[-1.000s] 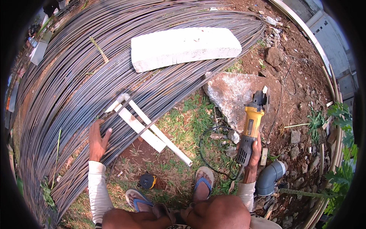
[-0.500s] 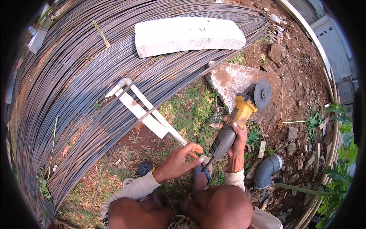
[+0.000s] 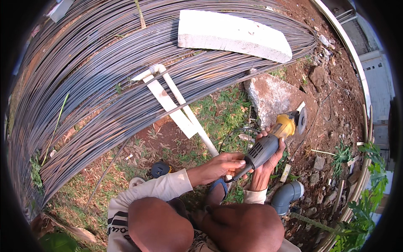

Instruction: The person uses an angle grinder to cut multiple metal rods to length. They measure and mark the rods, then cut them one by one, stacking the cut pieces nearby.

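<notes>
2 hands on 1 angle grinder point(image 3: 275, 140), held over the grassy ground near the stone slab point(image 3: 273, 96). Right hand point(image 3: 268, 157) grip wrapped tight around the grey body. Left hand point(image 3: 222, 166) grip pinches the rear end by the cable. Disc points at slab. Steel wire coil point(image 3: 105, 84) beyond, white concrete block point(image 3: 233, 33) on it, white PVC pipes point(image 3: 176, 111) leaning against it.

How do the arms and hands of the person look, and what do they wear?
Both hands, the left hand and the right hand, are bare, without gloves. The arms wear long cream-white sleeves that end at the wrists. Dark stripes and dark print mark the left sleeve near the shoulder.
</notes>
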`<state>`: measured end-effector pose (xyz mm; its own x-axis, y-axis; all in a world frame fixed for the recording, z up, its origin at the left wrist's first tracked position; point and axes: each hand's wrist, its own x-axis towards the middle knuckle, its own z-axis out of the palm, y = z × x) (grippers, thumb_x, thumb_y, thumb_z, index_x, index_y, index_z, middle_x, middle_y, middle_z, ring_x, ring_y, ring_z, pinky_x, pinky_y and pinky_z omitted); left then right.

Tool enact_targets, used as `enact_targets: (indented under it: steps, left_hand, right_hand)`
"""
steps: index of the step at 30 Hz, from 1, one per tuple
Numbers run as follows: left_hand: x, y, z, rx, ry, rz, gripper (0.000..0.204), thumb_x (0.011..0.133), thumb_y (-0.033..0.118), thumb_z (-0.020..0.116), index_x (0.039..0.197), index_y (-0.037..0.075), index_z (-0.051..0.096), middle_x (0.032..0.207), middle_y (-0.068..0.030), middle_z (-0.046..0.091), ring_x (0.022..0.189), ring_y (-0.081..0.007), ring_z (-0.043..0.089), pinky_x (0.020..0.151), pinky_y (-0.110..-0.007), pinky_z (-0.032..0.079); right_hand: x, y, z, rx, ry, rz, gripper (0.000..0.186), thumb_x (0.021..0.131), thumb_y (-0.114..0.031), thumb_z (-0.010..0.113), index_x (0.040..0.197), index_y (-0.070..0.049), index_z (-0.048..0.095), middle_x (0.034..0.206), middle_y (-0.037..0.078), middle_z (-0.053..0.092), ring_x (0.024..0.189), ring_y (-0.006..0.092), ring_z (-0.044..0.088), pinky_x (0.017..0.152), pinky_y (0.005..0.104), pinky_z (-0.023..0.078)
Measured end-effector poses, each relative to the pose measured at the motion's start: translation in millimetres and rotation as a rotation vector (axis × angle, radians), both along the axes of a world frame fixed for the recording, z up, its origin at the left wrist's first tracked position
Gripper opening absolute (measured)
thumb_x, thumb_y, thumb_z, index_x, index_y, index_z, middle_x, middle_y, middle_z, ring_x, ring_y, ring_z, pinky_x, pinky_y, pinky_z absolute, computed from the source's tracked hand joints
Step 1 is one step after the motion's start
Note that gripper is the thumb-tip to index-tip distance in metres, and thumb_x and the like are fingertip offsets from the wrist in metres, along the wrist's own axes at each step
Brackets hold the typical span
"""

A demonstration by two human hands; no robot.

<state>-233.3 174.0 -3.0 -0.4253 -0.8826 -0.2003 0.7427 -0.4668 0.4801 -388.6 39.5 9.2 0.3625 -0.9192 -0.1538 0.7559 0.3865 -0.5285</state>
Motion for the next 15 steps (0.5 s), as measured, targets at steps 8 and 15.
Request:
enact_targets:
  steps: [8, 15]
  left_hand:
    - [-19, 7, -28, 0.071, 0.004, -0.026, 0.03, 0.111, 0.018, 0.062, 0.136, 0.002, 0.064, 0.116, -0.0051, 0.074, 0.097, -0.0112, 0.073, 0.088, -0.03, 0.059]
    - [-31, 17, -39, 0.191, 0.098, -0.093, 0.036, 0.111, 0.008, 0.058, 0.145, -0.002, 0.058, 0.12, -0.0111, 0.074, 0.109, -0.0179, 0.074, 0.098, -0.032, 0.06]
  right_hand:
    - [-15, 14, -16, 0.029, -0.053, 0.017, 0.065, 0.095, -0.025, 0.073, 0.15, -0.008, 0.044, 0.118, 0.015, 0.055, 0.097, 0.0254, 0.059, 0.084, 0.0418, 0.061]
    - [-25, 22, -15, -0.083, 0.151, 0.048, 0.074, 0.091, -0.024, 0.073, 0.156, -0.01, 0.04, 0.114, 0.013, 0.055, 0.094, 0.0243, 0.06, 0.087, 0.0423, 0.058]
